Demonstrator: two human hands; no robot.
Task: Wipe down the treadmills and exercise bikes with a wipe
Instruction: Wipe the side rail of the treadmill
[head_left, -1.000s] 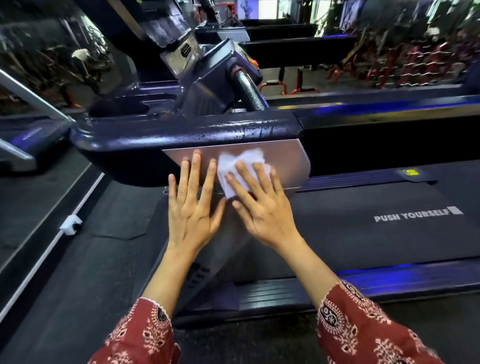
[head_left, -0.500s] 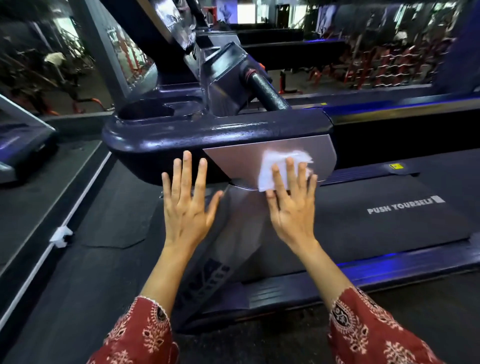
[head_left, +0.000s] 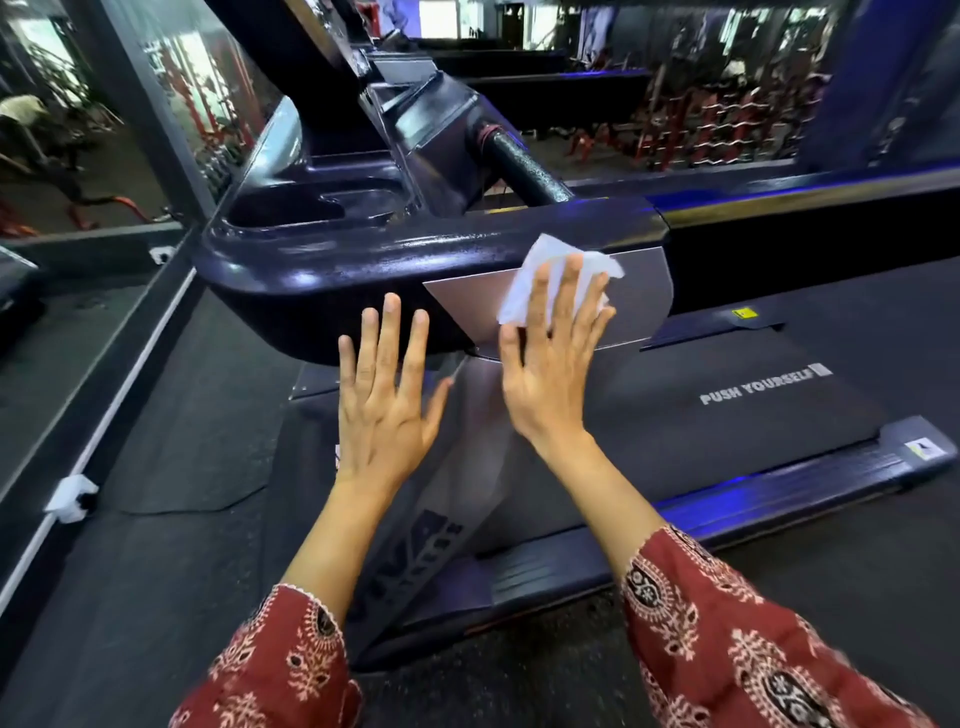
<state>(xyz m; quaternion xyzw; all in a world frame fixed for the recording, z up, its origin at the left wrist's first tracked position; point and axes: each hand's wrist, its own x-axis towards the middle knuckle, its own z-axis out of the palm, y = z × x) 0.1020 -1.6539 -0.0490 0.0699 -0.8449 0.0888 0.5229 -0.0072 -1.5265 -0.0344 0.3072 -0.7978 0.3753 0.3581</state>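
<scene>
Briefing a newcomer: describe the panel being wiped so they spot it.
Start at the glossy black console arm of the treadmill, across the middle. Under its right end sits a flat grey panel, where the right hand presses a white wipe. It is matte and pale, unlike the shiny arm above and dark belt behind.

My left sleeve (head_left: 275, 670): dark red cloth, loose cut, ending partway along my forearm; printed in cream and black with round medallions and leafy sprigs; cuff trimmed with a fine pale scalloped edge. My right sleeve (head_left: 727, 639): same red cloth and print, with a row of black-centred rosettes near the cuff; wide opening. My left hand (head_left: 382, 410) and right hand (head_left: 550, 364): bare, nails short.
</scene>
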